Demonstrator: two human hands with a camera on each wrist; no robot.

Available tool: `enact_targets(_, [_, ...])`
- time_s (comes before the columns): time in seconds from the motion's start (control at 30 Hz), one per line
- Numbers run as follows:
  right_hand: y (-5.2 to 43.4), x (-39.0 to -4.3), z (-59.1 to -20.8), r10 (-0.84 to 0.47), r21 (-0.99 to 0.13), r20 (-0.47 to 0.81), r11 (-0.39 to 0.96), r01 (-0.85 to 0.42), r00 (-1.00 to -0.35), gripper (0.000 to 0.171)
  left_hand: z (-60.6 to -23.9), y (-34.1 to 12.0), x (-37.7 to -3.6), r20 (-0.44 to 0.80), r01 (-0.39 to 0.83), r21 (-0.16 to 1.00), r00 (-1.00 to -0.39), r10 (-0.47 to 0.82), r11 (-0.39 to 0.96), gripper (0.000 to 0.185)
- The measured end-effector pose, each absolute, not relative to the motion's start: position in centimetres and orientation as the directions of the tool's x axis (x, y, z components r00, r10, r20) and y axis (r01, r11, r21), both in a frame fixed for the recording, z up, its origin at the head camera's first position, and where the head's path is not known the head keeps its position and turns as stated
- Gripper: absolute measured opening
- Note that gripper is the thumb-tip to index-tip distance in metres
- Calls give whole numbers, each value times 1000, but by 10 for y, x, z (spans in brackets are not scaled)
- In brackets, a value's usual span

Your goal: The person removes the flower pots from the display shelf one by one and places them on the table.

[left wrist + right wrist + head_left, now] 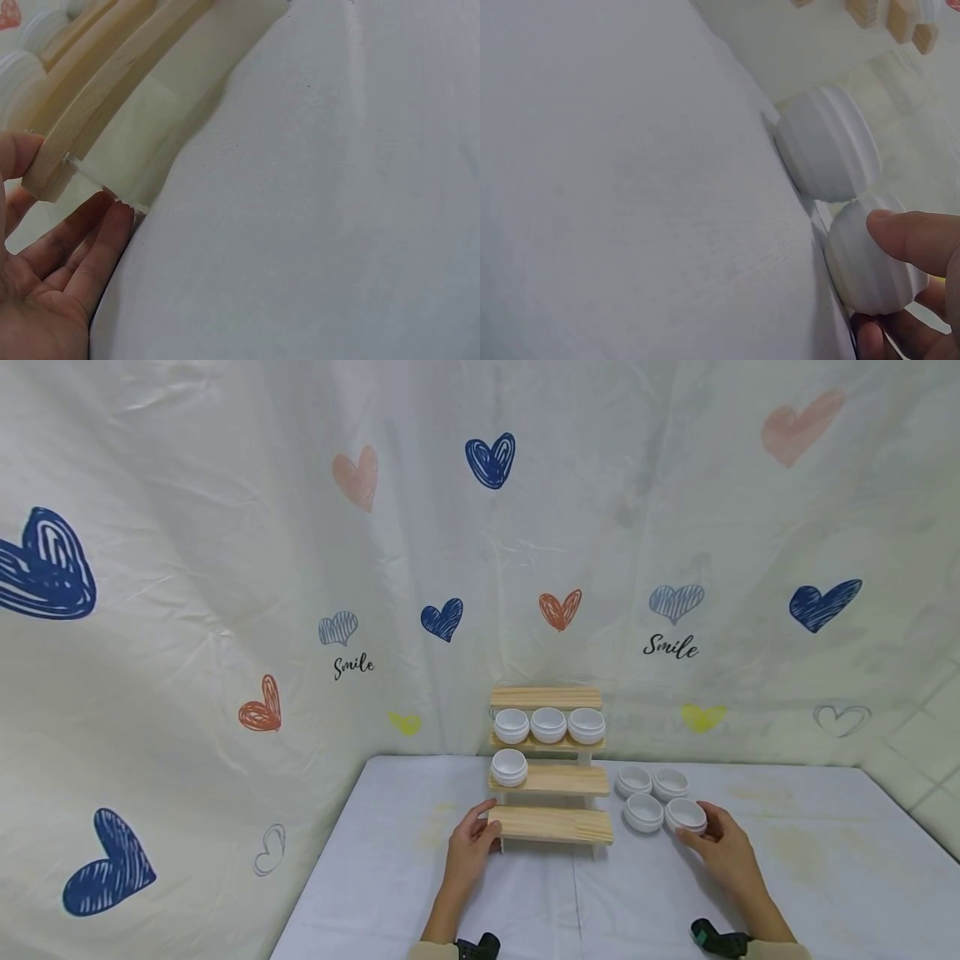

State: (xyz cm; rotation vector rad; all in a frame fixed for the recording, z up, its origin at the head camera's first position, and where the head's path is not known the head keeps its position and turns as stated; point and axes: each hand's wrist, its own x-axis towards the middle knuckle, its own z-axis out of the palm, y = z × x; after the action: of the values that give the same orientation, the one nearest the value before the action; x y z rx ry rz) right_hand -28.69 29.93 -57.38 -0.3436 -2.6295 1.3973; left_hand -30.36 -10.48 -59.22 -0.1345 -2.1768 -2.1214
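Curling my right hand (pixel 722 843) round the near-right white bowl (pixel 686 814) of four on the table (pixel 825 860), I hold it right of the wooden stepped rack (pixel 551 822), whose near-left corner my left hand (pixel 471 843) steadies with relaxed fingers.

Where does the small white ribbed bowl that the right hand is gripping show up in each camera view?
Head view: small white ribbed bowl, lower right of centre, nearest of four on the cloth, under the right hand.
Left wrist view: not in it.
Right wrist view: bottom right, thumb on its wall.
Shared landmark: the stepped wooden rack, also at the left wrist view's upper left.
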Motion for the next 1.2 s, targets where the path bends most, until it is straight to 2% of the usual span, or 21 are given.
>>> enact_targets(1.2, [299,-291,-578,276,-838,-6,524,156,-961,83,-594,-104,-304,118,118,993,-993,-16,31,40])
